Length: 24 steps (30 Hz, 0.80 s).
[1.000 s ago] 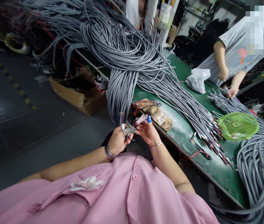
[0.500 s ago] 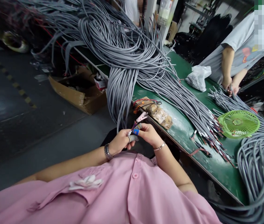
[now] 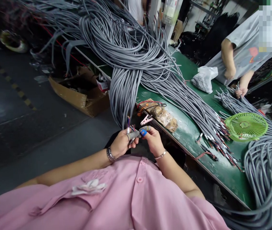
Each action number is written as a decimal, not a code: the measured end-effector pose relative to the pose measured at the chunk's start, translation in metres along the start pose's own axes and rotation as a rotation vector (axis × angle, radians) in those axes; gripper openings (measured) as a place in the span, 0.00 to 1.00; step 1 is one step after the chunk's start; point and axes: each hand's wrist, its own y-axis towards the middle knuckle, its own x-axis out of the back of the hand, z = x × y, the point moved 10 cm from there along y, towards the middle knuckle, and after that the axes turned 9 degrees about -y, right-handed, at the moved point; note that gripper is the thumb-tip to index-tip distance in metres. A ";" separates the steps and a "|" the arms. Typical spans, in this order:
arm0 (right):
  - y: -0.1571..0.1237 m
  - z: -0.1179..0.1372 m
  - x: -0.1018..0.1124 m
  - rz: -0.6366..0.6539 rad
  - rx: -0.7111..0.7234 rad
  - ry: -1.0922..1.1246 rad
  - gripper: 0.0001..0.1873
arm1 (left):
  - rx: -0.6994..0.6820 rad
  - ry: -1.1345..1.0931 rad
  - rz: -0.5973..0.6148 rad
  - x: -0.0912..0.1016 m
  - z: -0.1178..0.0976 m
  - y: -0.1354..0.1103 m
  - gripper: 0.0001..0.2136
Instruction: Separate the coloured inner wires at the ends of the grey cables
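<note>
My left hand (image 3: 121, 142) is closed around the end of a grey cable whose thin coloured wires (image 3: 128, 122) stick up above the fist, past a white band. Its thumb has a grey wrapping. Close beside it, my right hand (image 3: 154, 141) is pinched, with blue and grey wrappings on its fingers. Those fingertips meet the left thumb, and whatever lies between them is too small to make out. Just above the right fingers, a pink clip (image 3: 146, 120) sits at the table edge.
A thick bundle of grey cables (image 3: 126, 48) covers the green table (image 3: 186, 140) and hangs over its edge. Nearby are a taped block (image 3: 162, 116), a green fan (image 3: 246, 126) and a plastic bag (image 3: 204, 79). A cardboard box (image 3: 76, 99) stands on the floor. Across the table, a co-worker handles cables.
My right hand has drawn down from the coloured wires to the left thumb. The wires now point more upright. The pink clip shows more fully. One of the co-worker's hands has lifted off the cables.
</note>
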 end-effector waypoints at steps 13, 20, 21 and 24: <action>0.009 -0.003 0.001 -0.029 -0.069 -0.023 0.14 | -0.049 -0.015 -0.048 0.006 -0.002 -0.001 0.12; 0.005 -0.005 0.002 -0.047 -0.056 -0.003 0.12 | -0.071 -0.055 -0.086 0.010 -0.007 -0.001 0.11; 0.004 -0.005 0.002 -0.041 -0.051 -0.003 0.12 | -0.081 -0.056 -0.093 0.011 -0.008 -0.001 0.11; 0.004 -0.005 0.000 -0.022 -0.044 -0.016 0.11 | -0.106 -0.049 -0.107 0.013 -0.010 -0.002 0.10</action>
